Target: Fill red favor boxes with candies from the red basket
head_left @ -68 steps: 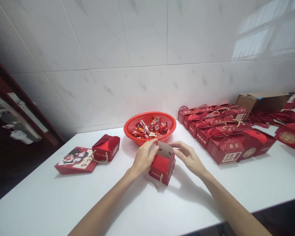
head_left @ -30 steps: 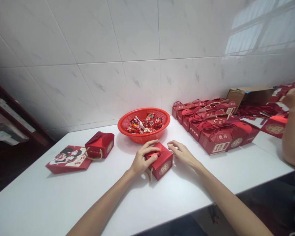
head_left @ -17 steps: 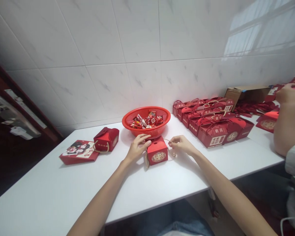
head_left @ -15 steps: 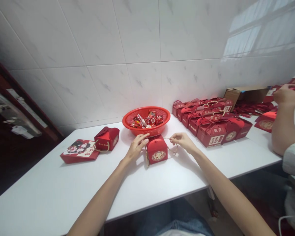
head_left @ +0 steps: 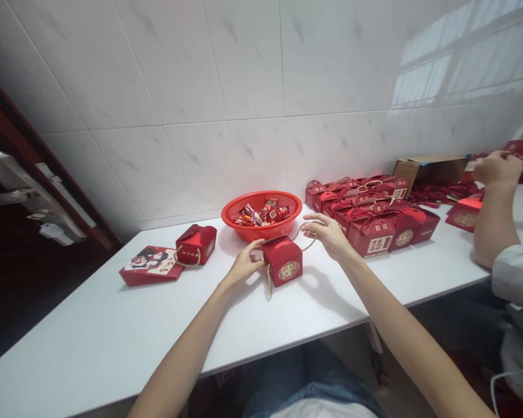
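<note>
A small red gift box [head_left: 282,261] with a gold emblem stands on the white table in front of me. My left hand [head_left: 246,264] holds it at its left rear side, thumb and fingers against the card. Raised to the right of the box, my right hand [head_left: 325,235] pinches a twisted gold cord [head_left: 309,246] that loops from the box. Another length of gold cord [head_left: 269,278] hangs down the box's left side. Just behind the box is a red plastic basket [head_left: 230,223] holding wrapped candies [head_left: 261,215].
On the left lie a flat red box with cartoon figures [head_left: 150,267] and a closed red box [head_left: 196,245]. Rows of red boxes [head_left: 379,223] stand at the right, near a cardboard carton [head_left: 405,173] and red ribbons [head_left: 444,193]. A co-worker's arm [head_left: 497,209] reaches in at far right.
My right hand has risen, lifting the cord into a higher loop. My left hand has slid from the box's top edge lower along its side, and the box is turned slightly.
</note>
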Demonstrator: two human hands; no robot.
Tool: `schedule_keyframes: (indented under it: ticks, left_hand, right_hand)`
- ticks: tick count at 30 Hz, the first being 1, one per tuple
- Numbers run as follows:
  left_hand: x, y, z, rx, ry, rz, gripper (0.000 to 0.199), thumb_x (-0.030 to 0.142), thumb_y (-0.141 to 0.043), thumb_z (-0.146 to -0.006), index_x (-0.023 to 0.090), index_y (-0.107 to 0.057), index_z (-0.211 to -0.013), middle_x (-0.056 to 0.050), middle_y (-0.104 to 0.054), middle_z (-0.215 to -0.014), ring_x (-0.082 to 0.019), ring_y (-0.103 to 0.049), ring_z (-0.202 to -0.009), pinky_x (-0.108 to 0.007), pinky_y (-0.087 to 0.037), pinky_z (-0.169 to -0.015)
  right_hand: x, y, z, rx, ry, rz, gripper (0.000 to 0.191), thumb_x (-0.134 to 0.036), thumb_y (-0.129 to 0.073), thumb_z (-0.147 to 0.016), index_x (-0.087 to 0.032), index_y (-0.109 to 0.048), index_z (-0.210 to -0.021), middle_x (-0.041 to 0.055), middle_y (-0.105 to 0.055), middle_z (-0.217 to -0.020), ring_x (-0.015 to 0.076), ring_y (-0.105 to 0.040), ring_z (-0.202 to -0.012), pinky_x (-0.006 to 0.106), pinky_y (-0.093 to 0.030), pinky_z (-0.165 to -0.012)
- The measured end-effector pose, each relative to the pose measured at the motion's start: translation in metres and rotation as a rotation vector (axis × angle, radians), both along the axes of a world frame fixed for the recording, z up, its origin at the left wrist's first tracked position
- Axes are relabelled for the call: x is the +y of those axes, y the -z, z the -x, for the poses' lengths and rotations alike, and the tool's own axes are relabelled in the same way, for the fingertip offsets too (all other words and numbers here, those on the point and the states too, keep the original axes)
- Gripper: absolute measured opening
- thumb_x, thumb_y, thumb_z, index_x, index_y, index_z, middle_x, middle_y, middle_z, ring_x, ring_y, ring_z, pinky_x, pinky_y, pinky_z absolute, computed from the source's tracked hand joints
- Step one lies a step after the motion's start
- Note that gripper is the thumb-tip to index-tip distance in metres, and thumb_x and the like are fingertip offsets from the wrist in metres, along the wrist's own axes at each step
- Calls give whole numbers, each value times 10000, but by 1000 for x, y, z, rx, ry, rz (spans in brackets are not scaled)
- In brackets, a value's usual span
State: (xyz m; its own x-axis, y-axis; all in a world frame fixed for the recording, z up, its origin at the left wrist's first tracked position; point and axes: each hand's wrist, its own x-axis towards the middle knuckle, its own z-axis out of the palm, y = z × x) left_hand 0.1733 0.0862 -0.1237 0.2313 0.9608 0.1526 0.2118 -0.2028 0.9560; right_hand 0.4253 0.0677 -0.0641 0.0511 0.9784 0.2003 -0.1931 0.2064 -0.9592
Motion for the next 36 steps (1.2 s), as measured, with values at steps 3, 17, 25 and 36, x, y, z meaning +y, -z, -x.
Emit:
schedule_keyframes:
  ticks: [3,17,25,36]
  left_hand:
    - [-1,-3,-2,-65,-28,19,631,138,-659,-539,175,-634,-1168,-63,-670,-1059,-105,-598,-599,-257,-505,-586]
    - [-2,-65,-9,-639,-70,469,346,-66,-660,-641,144,-639,-916,-57,-674,-852,-132,-679,-718,-267,-588,-754]
    - [-9,-75,-22,-376,-83,423,367,-44,-774,-572,136,-663,-871,-50,-682,-828,-173,-679,-779,-382,-607,-796]
    - [-15,-39,-31,172,-115,217,638,55,-817,-505,147,-660,-1116,-121,-673,-1041,-240,-670,-844,-327,-557,-712]
  right_hand:
    - [-1,-6,1,39,-5,-21,318,-299,-781,-563,-206,-679,-850,-9,-706,-678,133,-607,-624,317,-472,-723]
    - [0,-25,4,-79,-83,-120,209,-287,-788,-601,-193,-699,-766,4,-704,-763,136,-617,-678,324,-497,-737]
    - [-7,-29,10,-185,-123,-185,152,-280,-739,-678,-183,-687,-782,-6,-671,-741,136,-607,-683,303,-496,-692]
    - [-11,-28,4,-193,-146,-190,155,-290,-754,-692,-180,-687,-778,-1,-677,-754,133,-609,-687,302,-505,-706]
